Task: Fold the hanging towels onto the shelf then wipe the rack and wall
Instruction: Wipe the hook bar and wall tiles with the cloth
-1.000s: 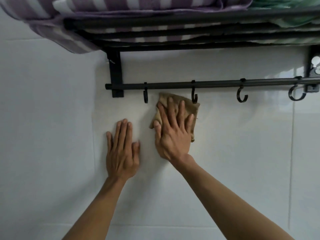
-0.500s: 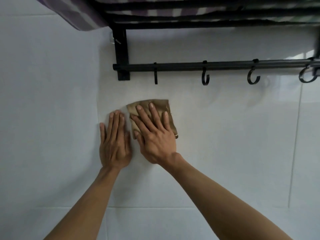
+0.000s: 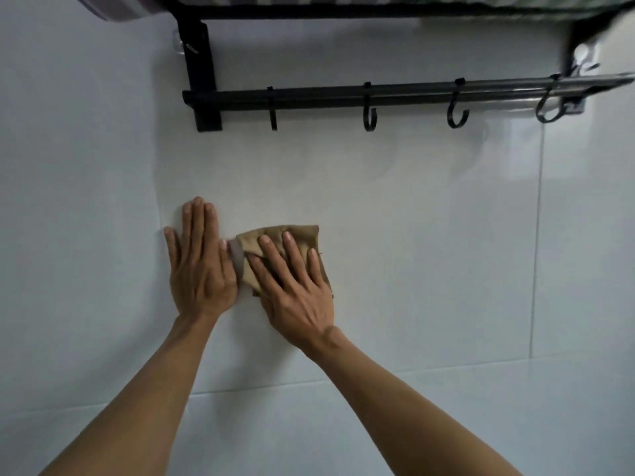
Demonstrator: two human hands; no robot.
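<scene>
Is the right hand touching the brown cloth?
Touching. Head view: the right hand lies flat on the brown cloth, fingers spread over it, pressing it against the wall.

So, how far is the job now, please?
Done, it seems: nothing hangs from the rail or hooks, and towels lie on the shelf above. In hand: the right hand presses a brown cloth flat on the wall; the left hand rests beside it. Left: more wall, perhaps the rack.

Our left hand (image 3: 201,266) lies flat with fingers straight and close together. Our right hand (image 3: 295,286) presses down flat, fingers spread. Both arms reach forward.
</scene>
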